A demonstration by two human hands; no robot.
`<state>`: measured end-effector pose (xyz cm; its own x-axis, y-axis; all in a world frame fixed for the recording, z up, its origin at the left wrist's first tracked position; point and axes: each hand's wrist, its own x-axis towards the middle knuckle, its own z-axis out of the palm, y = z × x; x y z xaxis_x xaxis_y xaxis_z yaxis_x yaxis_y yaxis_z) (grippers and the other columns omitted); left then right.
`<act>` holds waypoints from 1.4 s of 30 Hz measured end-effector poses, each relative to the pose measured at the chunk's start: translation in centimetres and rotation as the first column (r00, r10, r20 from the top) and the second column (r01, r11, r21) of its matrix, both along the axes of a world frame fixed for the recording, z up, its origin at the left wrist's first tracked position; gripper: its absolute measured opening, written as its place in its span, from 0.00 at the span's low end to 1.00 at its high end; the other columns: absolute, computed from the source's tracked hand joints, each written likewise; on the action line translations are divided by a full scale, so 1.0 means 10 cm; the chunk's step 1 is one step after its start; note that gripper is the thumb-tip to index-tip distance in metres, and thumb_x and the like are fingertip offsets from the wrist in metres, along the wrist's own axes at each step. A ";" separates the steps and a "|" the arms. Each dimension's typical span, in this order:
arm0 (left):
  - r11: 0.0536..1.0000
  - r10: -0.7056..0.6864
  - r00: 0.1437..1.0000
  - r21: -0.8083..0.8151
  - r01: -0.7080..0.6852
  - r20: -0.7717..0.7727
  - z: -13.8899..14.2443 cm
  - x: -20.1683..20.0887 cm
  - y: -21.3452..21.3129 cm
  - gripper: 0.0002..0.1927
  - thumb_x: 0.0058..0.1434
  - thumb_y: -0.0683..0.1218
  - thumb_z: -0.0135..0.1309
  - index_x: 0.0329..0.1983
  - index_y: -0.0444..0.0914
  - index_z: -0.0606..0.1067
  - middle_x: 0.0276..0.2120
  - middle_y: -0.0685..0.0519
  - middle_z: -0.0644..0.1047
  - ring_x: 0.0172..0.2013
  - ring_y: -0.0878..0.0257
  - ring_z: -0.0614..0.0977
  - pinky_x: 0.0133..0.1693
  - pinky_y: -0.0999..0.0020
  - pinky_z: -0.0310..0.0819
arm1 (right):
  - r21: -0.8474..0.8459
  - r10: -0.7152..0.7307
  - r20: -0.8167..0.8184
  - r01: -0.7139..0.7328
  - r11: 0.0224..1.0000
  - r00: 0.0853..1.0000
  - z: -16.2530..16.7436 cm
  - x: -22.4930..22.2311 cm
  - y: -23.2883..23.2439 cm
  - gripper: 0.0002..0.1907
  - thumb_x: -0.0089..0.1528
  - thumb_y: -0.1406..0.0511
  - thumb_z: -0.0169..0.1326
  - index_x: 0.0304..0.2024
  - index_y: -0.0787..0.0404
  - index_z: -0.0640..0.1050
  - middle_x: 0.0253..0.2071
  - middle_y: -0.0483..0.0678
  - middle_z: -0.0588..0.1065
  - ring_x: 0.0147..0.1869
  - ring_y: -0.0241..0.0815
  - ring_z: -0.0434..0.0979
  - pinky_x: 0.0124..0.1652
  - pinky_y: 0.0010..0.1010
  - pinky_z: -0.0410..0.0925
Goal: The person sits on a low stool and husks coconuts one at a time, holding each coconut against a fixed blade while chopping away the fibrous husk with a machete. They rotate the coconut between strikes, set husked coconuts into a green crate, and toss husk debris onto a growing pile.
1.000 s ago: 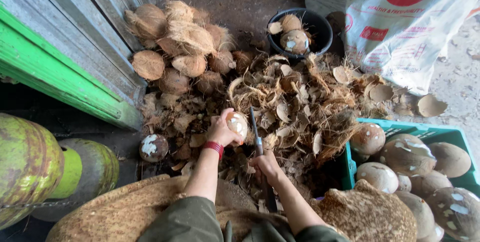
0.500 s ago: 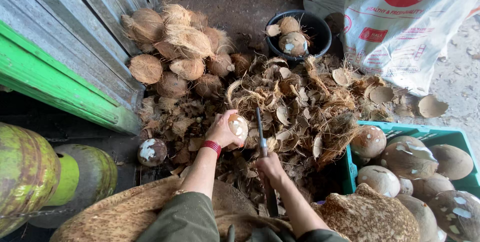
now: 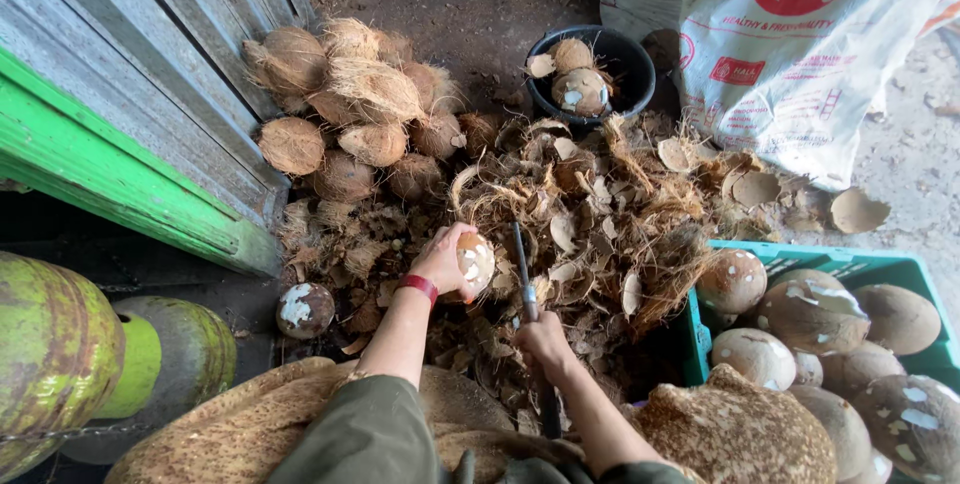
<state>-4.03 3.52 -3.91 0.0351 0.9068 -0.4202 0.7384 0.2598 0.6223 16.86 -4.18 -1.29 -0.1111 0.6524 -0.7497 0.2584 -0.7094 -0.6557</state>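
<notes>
View from above the worker. The left hand, just left of the frame's centre, cups a part-peeled coconut, fingers wrapped over its top and clamped on it, so that the pale side faces the blade beside it. The right hand, below centre, has its fingers closed round the tool's handle, the blade pointing up the frame, its edge just beside the nut; whether it touches cannot be told. The nut is held low over the husk heap, apparently so that shavings drop onto the waste already there. Unhusked coconuts are stacked at upper left against a grey wall, within the left hand's reach. Peeled nuts fill a green crate at lower right, on the tool-hand side. A black bucket at top centre holds a few more. A white sack stands at upper right; green cylinders lie at lower left.
</notes>
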 end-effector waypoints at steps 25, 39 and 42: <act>0.996 0.019 0.989 -0.080 -0.031 -0.148 0.02 0.17 0.05 0.57 0.26 0.39 0.77 0.63 0.57 0.65 0.61 0.53 0.68 0.62 0.49 0.71 0.61 0.47 0.71 | 0.557 0.159 0.074 -0.173 0.812 0.984 -0.34 0.05 -0.04 0.10 0.56 0.75 0.53 0.34 0.56 0.69 0.20 0.41 0.66 0.18 0.32 0.62 0.16 0.25 0.62; 0.976 0.216 0.976 -0.032 -0.216 -0.008 0.07 0.05 -0.12 0.56 0.26 0.44 0.80 0.60 0.56 0.64 0.60 0.51 0.65 0.57 0.47 0.74 0.58 0.47 0.74 | 0.263 0.094 -0.158 -0.050 0.964 0.983 -0.21 0.14 0.05 0.06 0.56 0.73 0.55 0.28 0.61 0.70 0.19 0.45 0.70 0.16 0.36 0.65 0.17 0.29 0.62; 0.973 0.227 0.974 0.036 -0.227 0.007 0.04 0.00 -0.18 0.55 0.25 0.42 0.78 0.59 0.55 0.65 0.58 0.50 0.67 0.56 0.46 0.75 0.56 0.49 0.77 | 0.549 0.097 -0.130 -0.010 0.836 0.987 -0.17 0.06 0.05 0.05 0.56 0.71 0.54 0.28 0.59 0.71 0.23 0.42 0.74 0.20 0.32 0.69 0.18 0.26 0.66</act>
